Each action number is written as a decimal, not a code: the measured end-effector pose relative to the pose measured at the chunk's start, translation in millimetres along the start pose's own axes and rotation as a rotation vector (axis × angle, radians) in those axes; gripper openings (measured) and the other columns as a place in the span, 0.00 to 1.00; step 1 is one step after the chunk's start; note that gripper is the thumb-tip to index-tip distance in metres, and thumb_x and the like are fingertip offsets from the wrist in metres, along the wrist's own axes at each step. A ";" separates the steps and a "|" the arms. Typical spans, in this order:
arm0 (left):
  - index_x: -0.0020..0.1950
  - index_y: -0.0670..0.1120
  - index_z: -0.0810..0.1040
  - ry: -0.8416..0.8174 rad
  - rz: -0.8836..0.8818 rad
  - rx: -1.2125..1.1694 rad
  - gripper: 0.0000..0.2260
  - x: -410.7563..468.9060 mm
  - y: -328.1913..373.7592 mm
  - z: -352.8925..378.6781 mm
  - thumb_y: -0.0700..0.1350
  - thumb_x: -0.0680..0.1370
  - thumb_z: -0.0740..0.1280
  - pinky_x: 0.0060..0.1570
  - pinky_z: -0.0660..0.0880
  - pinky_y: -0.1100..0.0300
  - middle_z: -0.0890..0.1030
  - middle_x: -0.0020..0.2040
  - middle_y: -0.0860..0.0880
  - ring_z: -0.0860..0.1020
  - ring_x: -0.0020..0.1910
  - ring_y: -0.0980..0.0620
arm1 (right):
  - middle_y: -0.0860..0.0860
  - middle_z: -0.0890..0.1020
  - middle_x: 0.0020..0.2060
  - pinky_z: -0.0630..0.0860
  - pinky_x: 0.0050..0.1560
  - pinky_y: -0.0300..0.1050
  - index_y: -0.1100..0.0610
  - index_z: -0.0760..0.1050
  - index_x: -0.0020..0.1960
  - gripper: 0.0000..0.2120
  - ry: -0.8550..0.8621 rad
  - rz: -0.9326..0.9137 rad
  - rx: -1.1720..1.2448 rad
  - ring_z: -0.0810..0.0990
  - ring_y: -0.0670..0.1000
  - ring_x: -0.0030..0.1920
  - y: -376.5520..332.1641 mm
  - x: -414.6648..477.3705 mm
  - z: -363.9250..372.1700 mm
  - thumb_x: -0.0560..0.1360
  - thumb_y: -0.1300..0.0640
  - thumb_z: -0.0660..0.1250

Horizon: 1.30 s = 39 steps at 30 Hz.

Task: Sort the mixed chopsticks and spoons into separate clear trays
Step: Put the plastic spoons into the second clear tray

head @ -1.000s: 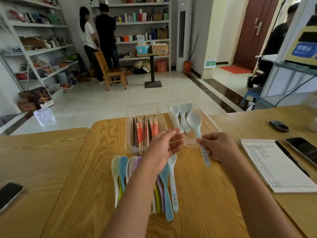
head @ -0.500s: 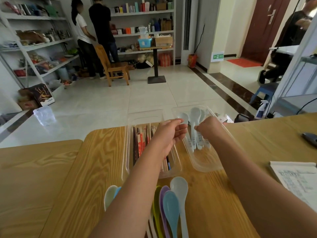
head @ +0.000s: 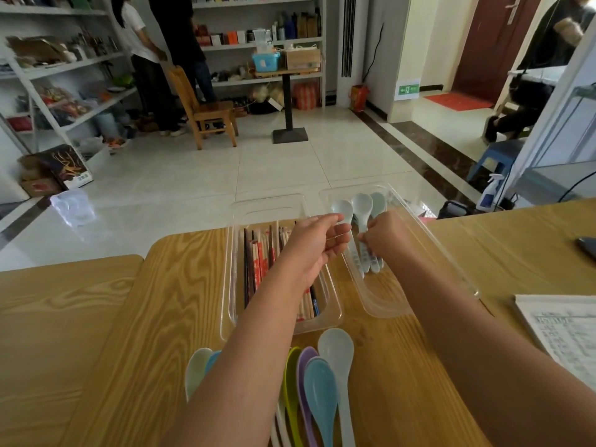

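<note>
Two clear trays stand side by side at the table's far edge. The left tray holds several chopsticks. In the right tray lie three pale spoons, bowls pointing away. My right hand is inside this tray, its fingers curled on the handle of a white spoon among them. My left hand hovers with relaxed fingers over the gap between the trays and holds nothing. A pile of several coloured spoons lies on the table near me, partly hidden by my left forearm.
A written notebook lies at the right, with a dark phone beyond it at the frame edge. A second wooden table adjoins on the left. Beyond the table are a tiled floor, shelves, a wooden chair and standing people.
My right hand carried the white spoon forward from above the table into the right tray. My left hand moved forward with it, from over the loose spoons to the trays.
</note>
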<state>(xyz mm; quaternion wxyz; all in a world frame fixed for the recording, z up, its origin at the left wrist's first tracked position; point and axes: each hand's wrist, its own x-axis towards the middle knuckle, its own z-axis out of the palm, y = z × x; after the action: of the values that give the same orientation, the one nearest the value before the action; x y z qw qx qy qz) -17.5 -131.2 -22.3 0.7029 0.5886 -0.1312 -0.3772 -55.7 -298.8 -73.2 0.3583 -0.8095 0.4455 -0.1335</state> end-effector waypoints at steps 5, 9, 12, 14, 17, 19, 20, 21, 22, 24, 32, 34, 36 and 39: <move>0.61 0.39 0.78 0.003 0.001 0.003 0.11 -2.2 -1.3 -1.6 0.41 0.83 0.61 0.45 0.79 0.59 0.83 0.48 0.43 0.81 0.44 0.50 | 0.55 0.82 0.38 0.80 0.41 0.47 0.61 0.78 0.46 0.07 -0.032 0.007 0.016 0.82 0.53 0.37 -0.6 -2.0 -2.2 0.74 0.57 0.73; 0.61 0.38 0.78 0.003 0.012 -0.008 0.11 -12.2 2.7 0.0 0.41 0.83 0.61 0.47 0.79 0.58 0.83 0.48 0.43 0.81 0.44 0.50 | 0.57 0.84 0.39 0.78 0.38 0.45 0.65 0.79 0.48 0.08 -0.011 0.010 0.069 0.80 0.52 0.34 -8.3 -11.2 -12.9 0.74 0.60 0.73; 0.62 0.38 0.78 -0.004 0.029 -0.011 0.11 -29.7 7.1 0.7 0.41 0.83 0.61 0.48 0.79 0.58 0.83 0.49 0.43 0.81 0.45 0.50 | 0.55 0.82 0.37 0.73 0.33 0.41 0.64 0.80 0.55 0.11 0.038 -0.049 0.095 0.77 0.49 0.32 -17.5 -32.1 -28.1 0.74 0.60 0.73; 0.62 0.39 0.78 -0.011 0.046 -0.019 0.12 -46.3 9.0 1.7 0.42 0.83 0.61 0.47 0.79 0.58 0.83 0.50 0.42 0.82 0.45 0.50 | 0.56 0.83 0.40 0.76 0.36 0.43 0.62 0.78 0.62 0.18 0.072 -0.082 0.136 0.80 0.51 0.36 -23.5 -55.2 -40.2 0.74 0.58 0.73; 0.62 0.39 0.78 -0.004 0.054 -0.064 0.11 -79.8 2.8 1.2 0.41 0.83 0.61 0.45 0.80 0.58 0.83 0.49 0.42 0.82 0.43 0.50 | 0.56 0.83 0.39 0.78 0.38 0.45 0.62 0.77 0.64 0.19 0.061 -0.122 0.192 0.81 0.52 0.36 -23.5 -103.6 -52.9 0.75 0.58 0.73; 0.60 0.40 0.78 0.004 0.039 -0.074 0.10 -107.8 -10.5 -2.6 0.41 0.82 0.62 0.45 0.80 0.58 0.84 0.48 0.43 0.82 0.43 0.50 | 0.54 0.82 0.38 0.74 0.33 0.41 0.61 0.77 0.64 0.18 0.028 -0.144 0.237 0.79 0.49 0.32 -14.7 -141.9 -54.2 0.76 0.59 0.72; 0.60 0.40 0.79 0.010 0.032 -0.078 0.10 -122.0 -18.9 -5.6 0.41 0.82 0.62 0.45 0.80 0.58 0.84 0.48 0.43 0.82 0.43 0.50 | 0.52 0.82 0.37 0.72 0.31 0.40 0.61 0.77 0.63 0.17 0.024 -0.149 0.253 0.78 0.46 0.30 -9.1 -159.5 -53.3 0.76 0.58 0.72; 0.60 0.40 0.79 0.022 0.028 -0.085 0.10 -135.5 -27.8 -8.8 0.41 0.82 0.63 0.45 0.79 0.57 0.84 0.48 0.42 0.82 0.44 0.49 | 0.51 0.81 0.36 0.72 0.32 0.39 0.60 0.77 0.63 0.17 0.026 -0.147 0.269 0.77 0.45 0.29 -3.8 -174.9 -51.9 0.75 0.57 0.73; 0.60 0.39 0.79 0.041 0.029 -0.094 0.10 -147.9 -37.0 -12.7 0.41 0.82 0.63 0.46 0.79 0.57 0.84 0.49 0.42 0.82 0.44 0.49 | 0.50 0.81 0.35 0.72 0.32 0.39 0.60 0.78 0.62 0.16 0.025 -0.142 0.290 0.77 0.45 0.28 1.2 -189.1 -50.1 0.75 0.57 0.73; 0.59 0.40 0.79 0.090 0.040 -0.116 0.10 -170.8 -54.3 -19.5 0.42 0.82 0.62 0.45 0.80 0.58 0.84 0.50 0.41 0.82 0.45 0.48 | 0.52 0.80 0.34 0.71 0.29 0.38 0.61 0.79 0.56 0.11 0.005 -0.143 0.349 0.75 0.46 0.27 11.6 -213.3 -46.8 0.75 0.60 0.72; 0.58 0.45 0.78 0.186 0.030 -0.158 0.09 -237.1 -98.4 -36.5 0.46 0.83 0.61 0.47 0.79 0.56 0.85 0.49 0.42 0.82 0.45 0.48 | 0.56 0.84 0.34 0.76 0.34 0.49 0.57 0.82 0.43 0.06 -0.138 -0.034 0.316 0.77 0.51 0.30 70.8 -291.8 -11.2 0.76 0.56 0.70; 0.59 0.44 0.78 0.181 0.022 -0.148 0.10 -244.0 -101.6 -35.3 0.46 0.83 0.61 0.48 0.80 0.56 0.84 0.50 0.42 0.82 0.45 0.48 | 0.55 0.84 0.36 0.78 0.36 0.49 0.55 0.81 0.44 0.05 -0.161 -0.018 0.272 0.79 0.51 0.32 74.3 -297.4 -4.6 0.77 0.55 0.69; 0.60 0.44 0.78 0.177 0.013 -0.133 0.10 -247.9 -103.8 -33.6 0.46 0.83 0.62 0.49 0.80 0.56 0.84 0.51 0.42 0.82 0.47 0.48 | 0.54 0.83 0.36 0.77 0.34 0.47 0.55 0.82 0.45 0.04 -0.168 -0.020 0.257 0.79 0.51 0.32 73.6 -299.3 -1.4 0.76 0.56 0.70; 0.60 0.44 0.78 0.175 0.005 -0.113 0.10 -248.9 -105.7 -31.5 0.46 0.83 0.62 0.47 0.80 0.58 0.84 0.53 0.42 0.82 0.47 0.48 | 0.54 0.83 0.37 0.76 0.33 0.44 0.56 0.82 0.48 0.05 -0.166 -0.025 0.237 0.79 0.50 0.35 69.3 -299.0 -3.5 0.76 0.55 0.70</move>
<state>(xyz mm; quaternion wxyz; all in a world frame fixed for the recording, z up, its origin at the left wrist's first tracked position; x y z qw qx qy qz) -206.9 59.8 -64.2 0.7447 0.5783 -0.0491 -0.3294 -270.6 -80.2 -88.3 0.4852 -0.7753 0.3853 -0.1224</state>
